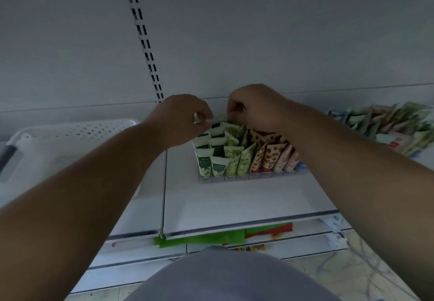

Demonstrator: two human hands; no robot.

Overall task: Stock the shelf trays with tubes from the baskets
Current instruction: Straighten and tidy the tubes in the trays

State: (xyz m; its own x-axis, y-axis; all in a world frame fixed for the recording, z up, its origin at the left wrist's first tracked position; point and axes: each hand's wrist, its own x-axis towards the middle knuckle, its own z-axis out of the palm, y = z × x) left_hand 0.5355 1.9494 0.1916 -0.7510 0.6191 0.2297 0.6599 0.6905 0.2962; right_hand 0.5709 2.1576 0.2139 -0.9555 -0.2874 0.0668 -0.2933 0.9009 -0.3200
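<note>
Both hands worked at the back of the clear plastic shelf tray [252, 178]: left hand [185, 118] and right hand [253, 106] each pinched the top of an upright white-and-green tube [217, 125] with curled fingers.

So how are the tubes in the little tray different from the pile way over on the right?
The tubes in the clear tray stand upright in neat rows, sorted by colour: dark green, light green, orange spotted, pink. The pile of tubes at the right lies jumbled, colours mixed together. Both hands, left hand and right hand, work at the back of the tray's rows; nobody touches the pile. Both groups sit on the same white shelf and look like the same kinds of tubes.
</note>
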